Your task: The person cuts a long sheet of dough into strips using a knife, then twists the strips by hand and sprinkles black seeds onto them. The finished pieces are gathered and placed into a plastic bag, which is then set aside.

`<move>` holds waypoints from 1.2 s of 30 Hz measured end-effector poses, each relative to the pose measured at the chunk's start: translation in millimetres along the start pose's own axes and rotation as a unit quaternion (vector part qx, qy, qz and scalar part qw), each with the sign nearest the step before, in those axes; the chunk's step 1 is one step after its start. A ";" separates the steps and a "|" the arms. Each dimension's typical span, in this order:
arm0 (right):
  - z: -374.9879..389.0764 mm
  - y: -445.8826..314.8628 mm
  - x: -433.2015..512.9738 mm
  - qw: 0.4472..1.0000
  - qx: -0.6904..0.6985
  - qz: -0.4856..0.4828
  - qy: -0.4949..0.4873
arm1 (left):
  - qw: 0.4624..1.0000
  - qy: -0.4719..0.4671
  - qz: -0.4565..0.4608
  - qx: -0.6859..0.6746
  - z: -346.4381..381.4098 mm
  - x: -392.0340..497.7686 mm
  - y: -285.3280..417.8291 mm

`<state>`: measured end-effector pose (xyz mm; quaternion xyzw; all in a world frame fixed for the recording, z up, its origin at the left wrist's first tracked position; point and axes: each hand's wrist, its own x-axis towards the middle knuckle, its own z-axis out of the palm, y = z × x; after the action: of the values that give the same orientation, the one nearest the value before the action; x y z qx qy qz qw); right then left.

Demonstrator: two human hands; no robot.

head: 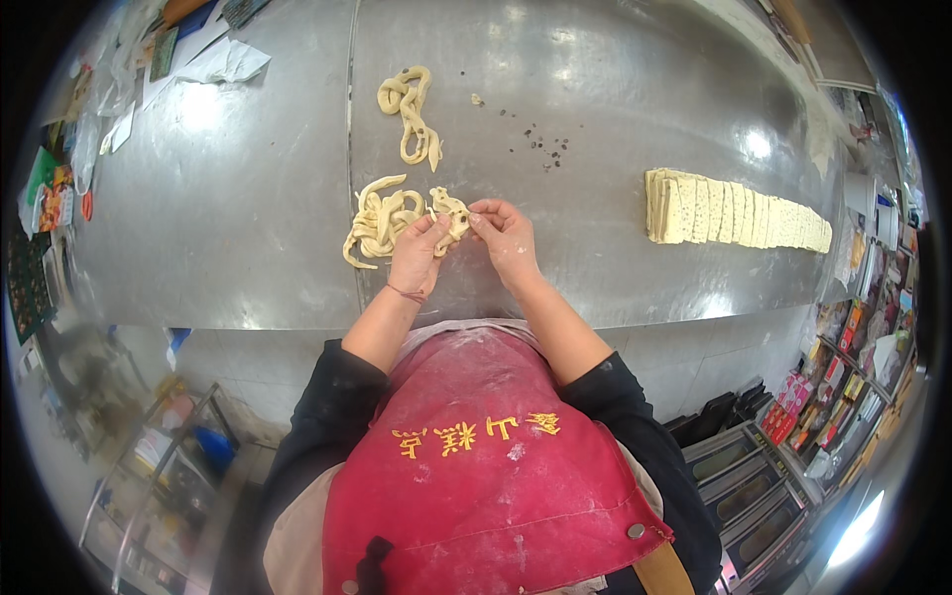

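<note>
My left hand (418,253) holds a piece of pale, shaped dough (451,216) with a dark bit on it. The fingertips of my right hand (506,236) pinch at the right side of that dough. Left of my hands lies a heap of twisted dough strips (383,219). Farther back, another twisted dough strand (410,119) rests on the metal table. Small dark bits (554,152), perhaps raisins or beans, are scattered right of that strand. On the right a long row of sliced, speckled dough (736,210) lies on the tabletop.
The steel table (223,186) has a seam running beside the dough heap. Crumpled white paper (227,61) and plastic bags (89,141) lie at the far left. A small dough scrap (477,99) sits near the dark bits. White containers (863,195) stand beyond the right end.
</note>
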<state>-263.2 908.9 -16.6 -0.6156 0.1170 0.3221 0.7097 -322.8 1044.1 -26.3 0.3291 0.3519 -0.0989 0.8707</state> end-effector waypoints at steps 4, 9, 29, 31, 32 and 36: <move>4.9 -9.4 -3.2 0.997 -0.065 -0.042 0.027 | 1.000 0.015 0.001 0.020 0.6 -1.8 1.3; 12.6 -23.3 -8.4 0.962 -0.248 -0.105 0.033 | 0.997 0.012 0.012 0.080 -0.5 -3.0 4.6; 2.3 -23.3 -2.1 0.960 -0.223 -0.160 -0.054 | 0.994 -0.041 0.022 0.094 3.7 -9.3 11.0; 4.4 -24.9 -2.2 0.958 -0.240 -0.148 -0.051 | 0.992 -0.047 0.033 0.115 4.4 -11.1 11.5; 4.8 -25.4 -1.6 0.957 -0.245 -0.149 -0.052 | 0.990 -0.051 0.034 0.123 4.7 -11.9 12.0; 3.8 -26.7 3.0 0.998 -0.046 0.001 -0.033 | 0.992 -0.048 0.027 0.118 6.5 -14.4 13.3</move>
<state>-245.7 912.6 3.8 -0.6364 0.0792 0.3481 0.6838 -324.4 1049.2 -6.4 0.4337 0.2865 -0.1314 0.8441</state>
